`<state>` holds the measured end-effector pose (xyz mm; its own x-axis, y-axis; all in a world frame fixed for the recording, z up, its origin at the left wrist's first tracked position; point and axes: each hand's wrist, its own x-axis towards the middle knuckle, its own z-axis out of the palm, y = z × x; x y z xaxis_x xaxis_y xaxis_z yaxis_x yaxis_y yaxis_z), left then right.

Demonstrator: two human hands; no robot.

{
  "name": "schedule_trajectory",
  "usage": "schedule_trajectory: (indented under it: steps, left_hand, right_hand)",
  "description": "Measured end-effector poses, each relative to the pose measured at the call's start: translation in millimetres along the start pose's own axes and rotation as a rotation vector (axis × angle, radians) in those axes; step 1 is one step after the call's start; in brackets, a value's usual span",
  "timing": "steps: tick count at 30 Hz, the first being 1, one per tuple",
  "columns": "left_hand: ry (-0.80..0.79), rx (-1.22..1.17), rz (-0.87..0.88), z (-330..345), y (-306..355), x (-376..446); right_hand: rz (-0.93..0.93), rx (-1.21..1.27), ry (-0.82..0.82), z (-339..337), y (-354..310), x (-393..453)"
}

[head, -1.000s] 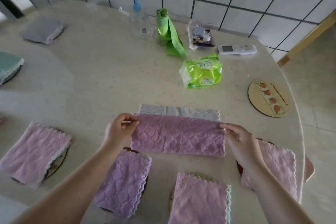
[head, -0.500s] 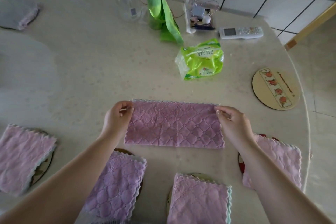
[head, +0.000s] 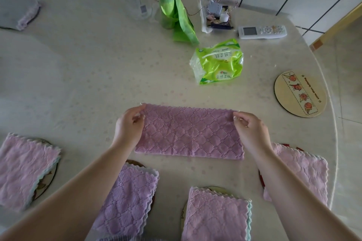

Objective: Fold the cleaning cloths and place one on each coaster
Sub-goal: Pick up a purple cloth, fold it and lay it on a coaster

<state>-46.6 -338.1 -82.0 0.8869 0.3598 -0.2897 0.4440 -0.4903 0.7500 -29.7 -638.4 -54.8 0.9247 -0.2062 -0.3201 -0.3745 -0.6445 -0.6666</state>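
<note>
A purple quilted microfibre cloth (head: 189, 132), folded into a long strip, lies flat near the round beige table's (head: 78, 68) front edge. The left hand (head: 128, 126) pinches its far left corner, the right hand (head: 250, 130) its far right corner. A bare round wooden coaster (head: 300, 93) sits by the right edge.

Head-worn view, steeply down, close

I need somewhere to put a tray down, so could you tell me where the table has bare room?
Bare table stretches left of the tissue pack. The coaster at right is uncovered. The near edge is crowded with folded cloths on coasters.
</note>
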Motion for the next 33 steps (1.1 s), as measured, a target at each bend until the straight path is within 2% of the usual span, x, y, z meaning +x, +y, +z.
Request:
schedule_trajectory:
  steps: [5,7,10,12,14,16,18,25,28,33]
  left_hand:
    - [-0.063,0.148,0.082,-0.7,3.0,-0.2]
    - [-0.040,0.283,0.143,2.3,5.4,-8.1]
    - [-0.040,0.440,0.391,17.9,6.7,-25.9]
    - [-0.133,0.549,0.568,36.7,6.5,-37.7]
    - [-0.232,0.637,0.659,54.8,5.6,-46.4]
    - [-0.277,0.668,0.661,63.1,2.0,-49.3]
    - [-0.272,0.734,0.674,63.4,-5.4,-48.3]
    - [-0.258,0.873,0.645,45.8,-16.1,-35.6]
    - [-0.235,0.874,0.565,30.6,-22.6,-27.8]
    - [-0.210,0.840,0.321,0.1,-29.1,-19.6]
  right_hand:
    - [-0.053,-0.016,0.004,1.3,0.1,0.0]
    - [-0.076,-0.052,0.029,4.6,1.2,-4.1]
    - [-0.233,-0.161,-0.013,23.2,-8.6,-21.7]
    - [-0.369,-0.334,-0.113,45.3,-18.3,-33.7]
    - [-0.443,-0.467,-0.222,69.3,-21.8,-39.4]
    - [-0.481,-0.546,-0.255,86.6,-17.7,-41.1]
    - [-0.501,-0.611,-0.206,92.9,-5.8,-39.3]
    - [-0.507,-0.763,-0.100,68.9,31.3,-25.7]
    - [-0.445,-0.782,-0.119,48.9,46.0,-23.9]
    - [-0.416,-0.773,-0.078,25.0,53.2,-18.0]
